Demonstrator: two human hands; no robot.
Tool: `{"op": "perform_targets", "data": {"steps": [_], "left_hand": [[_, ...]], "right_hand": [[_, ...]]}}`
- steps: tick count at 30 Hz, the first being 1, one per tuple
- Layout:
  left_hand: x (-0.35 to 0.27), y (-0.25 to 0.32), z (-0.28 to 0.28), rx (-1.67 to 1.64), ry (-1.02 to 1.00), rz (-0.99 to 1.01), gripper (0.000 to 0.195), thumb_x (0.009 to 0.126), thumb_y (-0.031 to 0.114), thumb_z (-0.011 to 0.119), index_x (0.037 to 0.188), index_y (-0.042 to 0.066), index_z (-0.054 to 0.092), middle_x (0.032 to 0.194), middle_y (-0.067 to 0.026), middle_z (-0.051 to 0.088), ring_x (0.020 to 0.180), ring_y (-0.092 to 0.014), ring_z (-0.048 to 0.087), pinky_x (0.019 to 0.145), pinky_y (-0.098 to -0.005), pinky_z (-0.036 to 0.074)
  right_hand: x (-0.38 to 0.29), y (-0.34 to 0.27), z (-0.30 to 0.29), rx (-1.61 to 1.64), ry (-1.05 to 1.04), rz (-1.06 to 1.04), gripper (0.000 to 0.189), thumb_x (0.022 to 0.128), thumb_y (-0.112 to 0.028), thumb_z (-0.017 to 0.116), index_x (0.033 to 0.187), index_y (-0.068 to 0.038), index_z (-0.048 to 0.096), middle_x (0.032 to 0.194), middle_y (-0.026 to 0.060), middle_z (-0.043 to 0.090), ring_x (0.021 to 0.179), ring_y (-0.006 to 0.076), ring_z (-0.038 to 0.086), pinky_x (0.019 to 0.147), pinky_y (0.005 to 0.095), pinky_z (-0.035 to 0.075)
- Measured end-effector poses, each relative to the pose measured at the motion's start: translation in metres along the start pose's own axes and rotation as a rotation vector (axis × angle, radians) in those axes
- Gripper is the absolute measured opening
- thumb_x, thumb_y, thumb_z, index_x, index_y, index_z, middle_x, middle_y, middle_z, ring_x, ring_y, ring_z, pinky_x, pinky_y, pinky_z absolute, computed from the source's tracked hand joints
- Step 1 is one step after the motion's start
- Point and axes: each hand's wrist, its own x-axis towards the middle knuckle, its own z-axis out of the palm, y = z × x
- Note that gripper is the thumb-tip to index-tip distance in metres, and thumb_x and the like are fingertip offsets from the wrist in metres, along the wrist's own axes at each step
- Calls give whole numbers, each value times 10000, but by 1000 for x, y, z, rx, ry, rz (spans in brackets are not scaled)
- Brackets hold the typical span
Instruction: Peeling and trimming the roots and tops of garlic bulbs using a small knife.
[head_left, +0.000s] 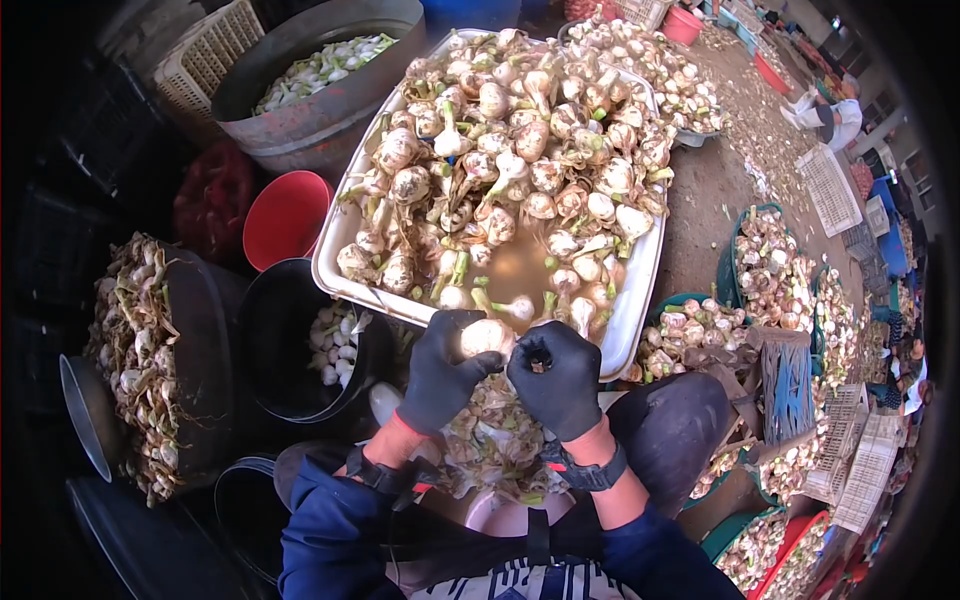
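Observation:
Both hands wear dark gloves and meet over the near edge of a white plastic tub (624, 330). My left hand (444, 367) is closed around a pale garlic bulb (487, 339). My right hand (555, 375) touches the bulb's right side with bent fingers; whether it pinches a bit of skin cannot be told. The tub holds a heap of soiled garlic bulbs (532, 139) with cut stems, and brownish water (514, 262) shows near its front. Below my hands, between the knees, lies a pile of loose garlic skins (495, 442) above a pink basin (517, 514).
Left stand a black bucket (259, 352) with peeled white garlic, a red bucket (289, 217), a large metal tub (322, 105) and a container of dirty garlic (139, 360). Right are garlic-filled green baskets (727, 262), a wooden stool (784, 390) and plastic crates (829, 187). Other people are farther off.

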Motion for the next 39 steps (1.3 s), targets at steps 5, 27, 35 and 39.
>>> {"op": "perform_targets", "data": {"steps": [5,27,35,39], "left_hand": [[0,20,-17,-369,-266,-139,479,755,129,756,1154,-11,531,1098,-107,599,974,-155,587,800,-294,505],[-3,4,4,163,72,129,442,703,-22,763,1066,15,514,1004,-43,583,942,-112,572,839,-269,482],[-4,-1,3,158,58,175,450,699,-26,767,1064,15,507,1021,-42,565,937,-109,572,838,-266,483],[-3,-7,5,51,103,107,461,618,82,806,1011,11,576,962,-154,558,906,-320,572,799,-369,459]], "right_hand": [[-3,35,-6,36,87,108,51,701,-38,661,725,-41,617,656,116,631,569,263,637,560,328,503],[-5,-15,-3,-94,26,6,66,709,-62,689,763,-53,653,731,111,620,659,310,609,580,368,481],[-8,-8,1,-133,13,-54,78,721,17,647,777,-24,611,708,125,597,627,283,610,551,332,467],[-7,-4,2,-84,12,-34,76,700,-23,659,743,-60,607,693,108,592,623,309,594,554,379,466]]}}
